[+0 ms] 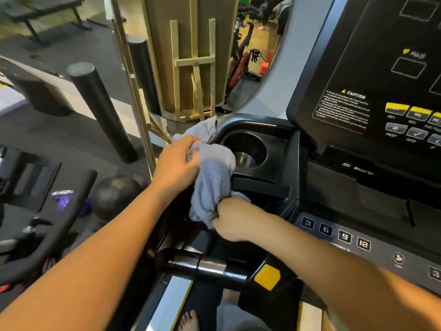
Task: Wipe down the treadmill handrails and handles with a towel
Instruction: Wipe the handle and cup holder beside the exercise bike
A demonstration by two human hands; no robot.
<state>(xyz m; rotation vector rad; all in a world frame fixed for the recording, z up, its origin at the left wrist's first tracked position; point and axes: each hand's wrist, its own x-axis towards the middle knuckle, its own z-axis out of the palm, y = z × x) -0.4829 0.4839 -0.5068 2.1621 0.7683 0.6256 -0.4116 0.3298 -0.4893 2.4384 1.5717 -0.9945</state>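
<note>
A grey-blue towel point(213, 177) is bunched over the left edge of the black treadmill console, beside the round cup holder point(245, 149). My left hand point(177, 162) grips the towel's upper part at the console's outer rim. My right hand point(235, 217) grips the towel's lower end, just above the black handrail below. A short front handle point(202, 265) with a metal sensor band and a yellow tab sticks out beneath my right forearm. The part of the handrail under the towel is hidden.
The treadmill's display panel point(372, 75) with caution label and speed buttons point(335, 234) fills the right. A neighbouring machine's black handlebar point(59, 225), a dark ball point(114, 197) and black posts point(100, 111) stand to the left. A wooden frame point(195, 68) rises ahead. A bare foot point(188, 321) is on the belt.
</note>
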